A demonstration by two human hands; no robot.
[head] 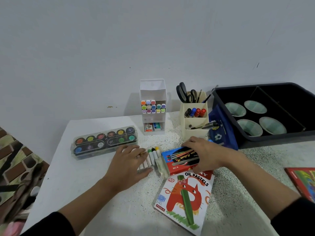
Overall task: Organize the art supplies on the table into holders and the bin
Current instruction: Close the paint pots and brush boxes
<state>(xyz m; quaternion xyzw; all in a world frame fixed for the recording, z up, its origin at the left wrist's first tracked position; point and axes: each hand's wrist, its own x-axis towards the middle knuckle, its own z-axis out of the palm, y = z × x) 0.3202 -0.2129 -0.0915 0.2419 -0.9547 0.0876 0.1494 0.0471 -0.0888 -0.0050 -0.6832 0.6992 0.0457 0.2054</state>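
Note:
My left hand (131, 160) lies flat with straight fingers on a clear packet of crayons (154, 157) at the table's middle. My right hand (202, 154) curls its fingers and thumb round a red and blue paint box (177, 159) that lies just right of the crayons. An oil pastels box (185, 201) with a red cat lies nearer to me, partly under the paint box. A white marker holder (152, 106) and a cream pen holder (194, 120) with scissors stand at the back. The dark bin (265, 116) sits at the back right.
A clear case of round paint pots (104, 141) lies left of my left hand. A blue pouch (221, 132) leans between the pen holder and the bin, which holds several pale bowls. A red book (302, 181) lies at the right edge. The table's left edge drops off.

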